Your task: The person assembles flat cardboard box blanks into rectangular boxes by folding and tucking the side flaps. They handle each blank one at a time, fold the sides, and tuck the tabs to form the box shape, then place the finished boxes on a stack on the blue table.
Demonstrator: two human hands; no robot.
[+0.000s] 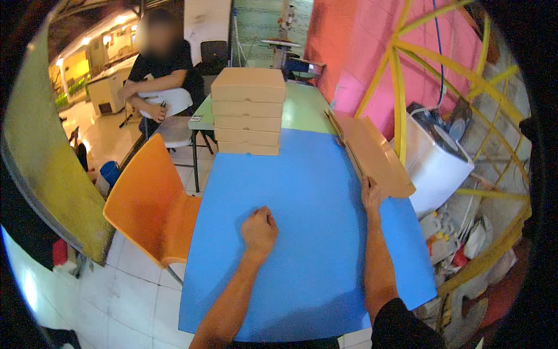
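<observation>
My left hand [260, 231] rests over the middle of the blue tabletop [308, 256], its fingers curled into a loose fist with nothing visible in them. On the right, my right hand [371, 195] grips the near left edge of flat brown cardboard [378, 154], which looks like unfolded box blanks lying along the table's right side. How many pieces the fingers hold is hidden. Toward the far left of the blue surface stands a neat stack of several closed brown cardboard boxes [249, 113], apart from both hands.
An orange chair [151, 203] stands against the table's left side. Beyond the blue surface is a light green tabletop [305, 104]. A seated person [160, 75] sits at the far left. Yellow metal bars [400, 99] and a white appliance [436, 157] border the right side.
</observation>
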